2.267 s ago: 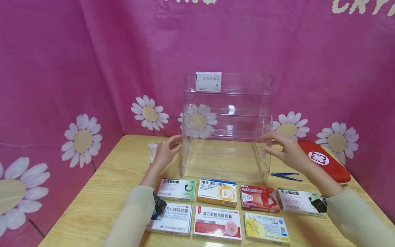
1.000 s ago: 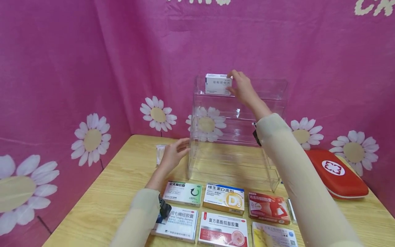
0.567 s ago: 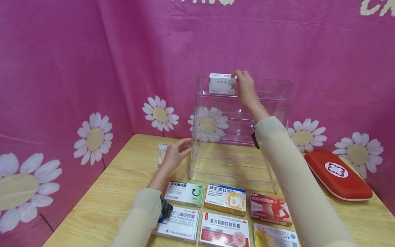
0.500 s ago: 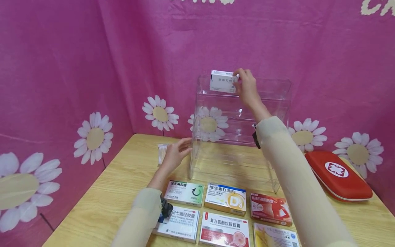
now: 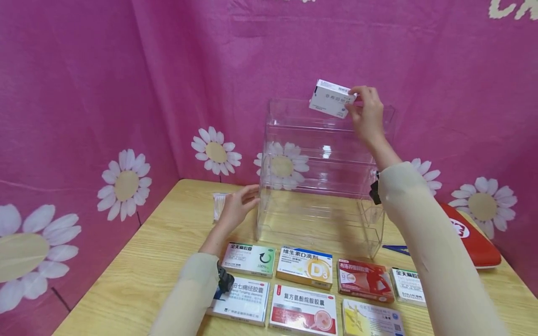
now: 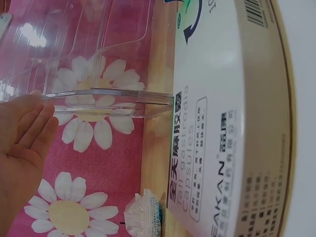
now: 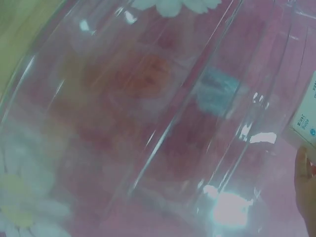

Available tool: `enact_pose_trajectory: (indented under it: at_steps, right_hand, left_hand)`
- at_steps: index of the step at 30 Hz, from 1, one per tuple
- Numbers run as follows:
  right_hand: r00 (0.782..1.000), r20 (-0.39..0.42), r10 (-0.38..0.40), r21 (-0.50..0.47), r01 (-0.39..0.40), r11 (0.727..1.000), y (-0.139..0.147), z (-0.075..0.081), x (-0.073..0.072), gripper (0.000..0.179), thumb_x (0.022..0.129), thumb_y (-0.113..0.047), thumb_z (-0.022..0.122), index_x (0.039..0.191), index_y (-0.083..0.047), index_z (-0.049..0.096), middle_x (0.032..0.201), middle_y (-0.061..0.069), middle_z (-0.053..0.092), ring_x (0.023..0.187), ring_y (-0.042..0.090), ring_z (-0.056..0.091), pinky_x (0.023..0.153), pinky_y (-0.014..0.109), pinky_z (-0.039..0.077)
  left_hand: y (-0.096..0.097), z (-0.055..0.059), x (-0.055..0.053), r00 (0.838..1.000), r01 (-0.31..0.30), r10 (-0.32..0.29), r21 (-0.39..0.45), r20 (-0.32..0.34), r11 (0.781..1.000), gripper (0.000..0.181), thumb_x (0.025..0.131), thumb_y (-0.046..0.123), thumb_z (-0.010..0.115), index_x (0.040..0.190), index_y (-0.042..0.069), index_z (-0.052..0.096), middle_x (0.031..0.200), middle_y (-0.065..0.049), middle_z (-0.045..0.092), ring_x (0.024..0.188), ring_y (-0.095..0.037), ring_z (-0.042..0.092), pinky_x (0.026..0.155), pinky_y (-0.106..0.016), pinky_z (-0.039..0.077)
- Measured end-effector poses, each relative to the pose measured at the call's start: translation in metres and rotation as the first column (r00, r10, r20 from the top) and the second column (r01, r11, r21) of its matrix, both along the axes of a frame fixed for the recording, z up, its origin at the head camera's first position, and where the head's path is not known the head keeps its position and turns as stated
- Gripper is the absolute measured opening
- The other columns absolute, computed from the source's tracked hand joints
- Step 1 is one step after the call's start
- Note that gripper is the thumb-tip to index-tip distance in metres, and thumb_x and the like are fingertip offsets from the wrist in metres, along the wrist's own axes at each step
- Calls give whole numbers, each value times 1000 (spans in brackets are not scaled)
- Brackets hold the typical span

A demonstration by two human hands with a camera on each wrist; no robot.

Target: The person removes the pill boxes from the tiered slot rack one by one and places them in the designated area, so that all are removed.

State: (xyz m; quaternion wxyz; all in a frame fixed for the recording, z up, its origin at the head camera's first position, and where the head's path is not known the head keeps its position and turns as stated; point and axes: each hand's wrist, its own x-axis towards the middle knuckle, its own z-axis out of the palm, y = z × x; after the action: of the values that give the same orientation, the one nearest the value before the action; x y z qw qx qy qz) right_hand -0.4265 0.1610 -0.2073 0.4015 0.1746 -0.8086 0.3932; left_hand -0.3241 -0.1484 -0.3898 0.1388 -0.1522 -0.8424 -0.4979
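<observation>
In the head view my right hand [image 5: 368,114] pinches a small white medicine box [image 5: 332,99] by its right end. The box is tilted, its left end higher, at the top tier of the clear tiered display rack [image 5: 319,151]. The right wrist view catches only a corner of that medicine box [image 7: 307,116] beside my thumb. My left hand [image 5: 237,205] rests its fingers against the rack's left side. Those fingers look nearly straight in the left wrist view, where the hand [image 6: 24,143] meets the rack's edge [image 6: 98,93].
Several medicine boxes lie in two rows before the rack, among them a vitamin D box [image 5: 304,267] and a red box [image 5: 364,281]. Blue tweezers [image 5: 396,249] and a red first-aid case [image 5: 475,240] are at the right. A cotton swab pack [image 5: 219,205] lies left.
My right hand went from beside the rack's right side to the white medicine box, gripped it, then lifted it up and right, tilting it. My left hand stayed at the rack's left side.
</observation>
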Motion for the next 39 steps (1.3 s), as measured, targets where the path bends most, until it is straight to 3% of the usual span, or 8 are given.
enact_pose_trajectory:
  at_steps: [5, 9, 12, 18, 24, 33, 36, 39]
  right_hand:
    - [1000, -14, -13, -45, 12, 999, 23, 0, 16, 29, 89, 6, 63, 117, 5, 57, 106, -1, 51, 109, 26, 64, 92, 16, 57]
    - [998, -58, -20, -54, 17, 998, 42, -2, 31, 29, 88, 5, 66, 116, 5, 59, 98, -21, 42, 102, 7, 63, 87, 10, 56]
    - [996, -89, -20, -55, 15, 998, 56, -6, 43, 29, 88, 5, 67, 116, 5, 60, 96, -25, 41, 97, -7, 58, 86, 7, 55]
    - [991, -135, 18, -12, -20, 1000, 77, -21, 68, 28, 87, 6, 67, 113, 9, 60, 99, -25, 45, 99, -15, 56, 84, 2, 52]
    - [983, -172, 61, 56, -52, 997, 96, -41, 92, 30, 83, 14, 67, 112, 10, 59, 107, -15, 53, 102, -15, 56, 84, -1, 49]
    - [986, -144, 82, 124, -64, 990, 125, -78, 130, 41, 74, 26, 66, 112, 11, 59, 114, -22, 51, 104, -14, 55, 85, -2, 48]
    - [987, -127, 99, 172, -77, 982, 136, -91, 144, 46, 72, 27, 67, 114, 12, 58, 114, -14, 55, 107, -14, 55, 87, -2, 46]
    - [980, -139, 142, 208, -111, 972, 147, -105, 157, 34, 80, 10, 68, 113, 14, 58, 112, 1, 60, 109, -11, 56, 89, 0, 47]
  left_hand:
    - [0, -1, -1, 1000, -4, 4, -13, 5, 1000, 38, 93, 8, 65, 130, 3, 60, 126, -18, 67, 117, -31, 66, 97, -38, 57]
    - [-2, -1, -3, 1000, 2, -2, -19, 8, 1000, 38, 93, 8, 64, 130, 2, 60, 126, -19, 67, 117, -31, 65, 97, -38, 57]
    - [-3, -1, -5, 1000, 6, -6, -14, 0, 1000, 38, 93, 8, 65, 130, 1, 59, 125, -19, 67, 116, -32, 66, 97, -38, 57]
    - [-4, -1, -8, 1000, 6, -6, -1, -2, 1000, 38, 93, 7, 65, 130, 1, 59, 126, -20, 66, 117, -32, 65, 98, -38, 57]
    - [-7, -1, -10, 1000, 4, -4, -1, -6, 1000, 38, 92, 6, 65, 129, 0, 59, 127, -20, 66, 117, -32, 65, 98, -37, 57]
    - [-6, 0, -9, 1000, 9, -9, -1, 8, 1000, 38, 93, 5, 64, 131, 0, 58, 130, -20, 64, 120, -32, 63, 100, -37, 56]
    - [-6, 0, -8, 1000, 12, -12, 1, 9, 1000, 39, 93, 4, 64, 131, -1, 58, 129, -21, 64, 119, -33, 64, 100, -38, 56]
    - [-5, 0, -8, 1000, 11, -11, 5, 13, 1000, 39, 92, 4, 64, 131, -1, 58, 129, -21, 64, 119, -34, 64, 100, -38, 56]
